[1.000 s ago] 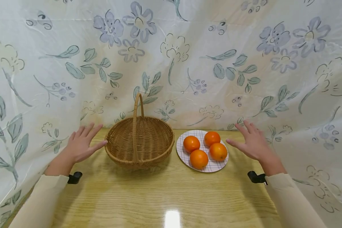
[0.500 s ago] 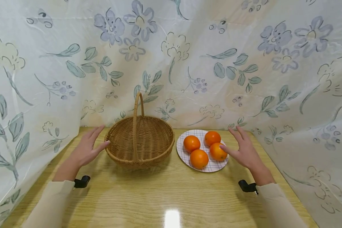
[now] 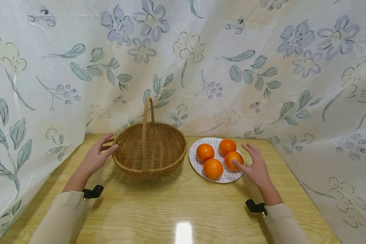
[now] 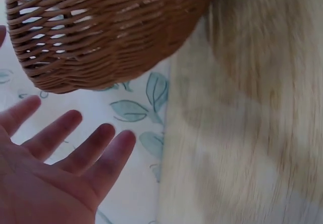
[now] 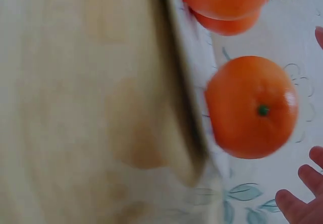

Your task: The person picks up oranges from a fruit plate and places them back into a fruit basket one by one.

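Left grip (image 3: 95, 157): wide, holding nothing; drawn inward this past second, thumb now at the left rim of the wicker basket (image 3: 167, 149) — contact I cannot tell. Right grip (image 3: 257, 169): also wide and unladen, also moved in, thumb before the rightmost orange (image 3: 233, 156), fingers apart from it. Both therefore stand, I judge, within grasping reach. Four oranges (image 3: 213, 168) on a checked plate (image 3: 198, 166), right of the basket — all unshifted upon the desk (image 3: 140, 210).

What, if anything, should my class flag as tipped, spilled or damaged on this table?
Nothing stands out. The wicker basket stands upright with its handle up, the four oranges all sit on the checked plate, and no spill or damage shows.
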Demonstrator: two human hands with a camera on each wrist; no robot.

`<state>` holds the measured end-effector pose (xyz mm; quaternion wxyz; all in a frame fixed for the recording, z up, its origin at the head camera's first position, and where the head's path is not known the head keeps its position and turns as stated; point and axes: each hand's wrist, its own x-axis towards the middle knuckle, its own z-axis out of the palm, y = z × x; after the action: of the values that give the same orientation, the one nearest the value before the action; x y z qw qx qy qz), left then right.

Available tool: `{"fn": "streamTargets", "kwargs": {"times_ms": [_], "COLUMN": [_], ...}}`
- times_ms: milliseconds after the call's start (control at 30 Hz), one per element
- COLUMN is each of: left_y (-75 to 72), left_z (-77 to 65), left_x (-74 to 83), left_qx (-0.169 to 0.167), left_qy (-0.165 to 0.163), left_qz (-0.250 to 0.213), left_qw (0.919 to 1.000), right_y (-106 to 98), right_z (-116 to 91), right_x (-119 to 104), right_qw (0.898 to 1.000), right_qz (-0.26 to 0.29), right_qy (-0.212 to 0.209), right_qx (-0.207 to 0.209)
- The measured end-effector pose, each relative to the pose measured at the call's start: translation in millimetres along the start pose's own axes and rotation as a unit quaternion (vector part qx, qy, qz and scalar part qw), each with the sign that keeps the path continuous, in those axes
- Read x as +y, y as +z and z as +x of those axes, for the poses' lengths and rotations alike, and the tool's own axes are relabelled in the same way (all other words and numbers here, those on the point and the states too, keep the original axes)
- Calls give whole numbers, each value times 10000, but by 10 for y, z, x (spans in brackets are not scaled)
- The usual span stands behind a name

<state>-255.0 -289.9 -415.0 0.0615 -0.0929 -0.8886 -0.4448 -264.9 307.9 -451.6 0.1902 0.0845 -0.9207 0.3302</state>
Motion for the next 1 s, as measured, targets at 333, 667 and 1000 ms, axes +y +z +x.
{"fn": "streamTargets", "kwargs": {"times_ms": [333,667,1000], "left_y": [-14,-81,-100], "left_z": [53,66,65], "left_x": [-30,-101,-85], "left_qx": [-390,-842,-1026], "left_qy": [-463,-475,-472], "left_qz": [-1260,-1721,-2087], "left_qw": [9902,9803,9714], "right_y": [145,170,232], "right_z": [-98,-89,-84], "right_x": [38,6,41], "right_qw": [9955,9895,9875], "right_qz": [752,1085,1178], "right_qy": [561,865,967], "right_qx": [-134,-395,-391]}}
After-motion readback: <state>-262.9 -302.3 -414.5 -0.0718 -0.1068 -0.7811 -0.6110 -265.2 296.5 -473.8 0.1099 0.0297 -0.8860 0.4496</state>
